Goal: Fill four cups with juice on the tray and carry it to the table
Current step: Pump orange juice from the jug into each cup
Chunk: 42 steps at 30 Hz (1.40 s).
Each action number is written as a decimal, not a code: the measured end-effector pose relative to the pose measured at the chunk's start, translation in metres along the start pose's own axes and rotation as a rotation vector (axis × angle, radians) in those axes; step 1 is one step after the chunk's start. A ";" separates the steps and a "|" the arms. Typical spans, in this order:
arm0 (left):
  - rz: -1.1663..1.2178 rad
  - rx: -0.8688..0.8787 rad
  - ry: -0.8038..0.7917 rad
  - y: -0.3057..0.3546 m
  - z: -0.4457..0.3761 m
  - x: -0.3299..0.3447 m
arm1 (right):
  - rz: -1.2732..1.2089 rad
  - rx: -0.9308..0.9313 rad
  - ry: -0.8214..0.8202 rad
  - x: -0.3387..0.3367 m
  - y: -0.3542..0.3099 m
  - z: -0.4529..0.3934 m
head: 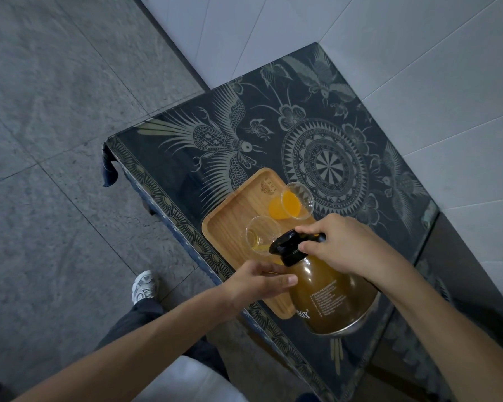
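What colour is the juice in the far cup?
Bright orange. The juice in the far cup shows clearly in the head view.

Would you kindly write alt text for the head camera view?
Both hands tilt a juice jug toward an almost empty clear cup on a wooden tray; right hand holds its black handle, left hand steadies it. Another cup holds juice.

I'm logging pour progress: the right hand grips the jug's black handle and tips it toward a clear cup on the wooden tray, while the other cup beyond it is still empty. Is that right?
Not quite. In the head view the far cup already holds orange juice. The rest stands: the right hand grips the handle of the jug, tipped toward the near cup on the wooden tray.
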<state>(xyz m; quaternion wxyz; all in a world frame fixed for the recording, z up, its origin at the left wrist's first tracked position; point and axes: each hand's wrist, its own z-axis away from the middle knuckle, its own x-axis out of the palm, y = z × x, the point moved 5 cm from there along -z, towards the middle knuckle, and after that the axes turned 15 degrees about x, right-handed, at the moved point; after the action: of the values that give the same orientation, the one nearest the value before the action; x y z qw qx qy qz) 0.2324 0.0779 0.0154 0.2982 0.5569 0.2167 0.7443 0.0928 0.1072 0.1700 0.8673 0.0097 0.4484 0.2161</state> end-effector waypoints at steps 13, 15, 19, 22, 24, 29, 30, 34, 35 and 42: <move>0.089 0.016 0.002 0.010 0.001 0.001 | 0.055 -0.020 0.009 -0.010 -0.016 0.000; 0.092 0.018 0.001 0.011 0.001 0.000 | 0.065 -0.017 0.008 -0.011 -0.017 0.001; 0.095 0.021 0.004 0.012 0.000 0.000 | 0.068 -0.012 0.000 -0.013 -0.019 0.001; 0.096 0.020 -0.011 0.013 0.000 0.000 | 0.069 -0.005 -0.009 -0.014 -0.020 0.001; 0.096 0.021 -0.017 0.013 -0.001 0.000 | 0.068 -0.004 -0.018 -0.015 -0.020 0.001; 0.125 0.014 -0.021 0.011 -0.004 0.002 | 0.079 -0.020 -0.027 -0.018 -0.022 0.001; 0.128 0.013 -0.024 0.011 -0.005 0.002 | 0.082 -0.020 -0.027 -0.019 -0.023 0.000; 0.123 0.023 -0.043 0.012 -0.007 0.002 | 0.095 -0.021 -0.021 -0.022 -0.025 -0.001; 0.119 0.024 -0.042 0.013 -0.008 0.003 | 0.095 -0.020 -0.020 -0.022 -0.025 -0.001; 0.107 0.019 -0.023 0.014 -0.011 0.005 | 0.109 -0.031 -0.024 -0.026 -0.026 -0.004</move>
<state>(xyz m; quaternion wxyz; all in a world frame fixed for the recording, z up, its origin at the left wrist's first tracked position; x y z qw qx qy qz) 0.2180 0.0717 0.0248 0.2552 0.5791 0.1903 0.7505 0.0858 0.0726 0.1824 0.8596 0.0233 0.4333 0.2698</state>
